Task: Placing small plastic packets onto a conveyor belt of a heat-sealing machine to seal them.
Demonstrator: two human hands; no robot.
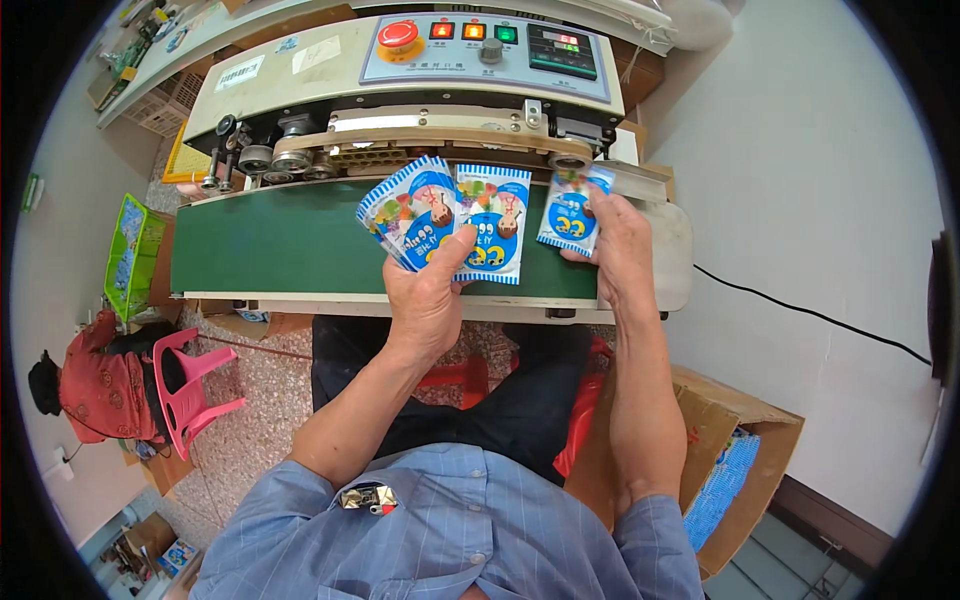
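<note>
My left hand [428,296] grips a fanned stack of blue and white candy packets [412,210], thumb pressed on top. One more such packet [492,222] lies flat on the green conveyor belt [265,245] just right of the stack. A single blue packet [571,212] is pinched in my right hand [618,240] at the belt's right end, its top edge close to the sealer's intake roller [570,160].
The beige band sealing machine [330,70] carries a red button, lit switches and a digital display. An open cardboard box [735,440] with more blue packets stands at lower right. A pink plastic chair [190,385] and a seated person in red are at left. A black cable crosses the wall.
</note>
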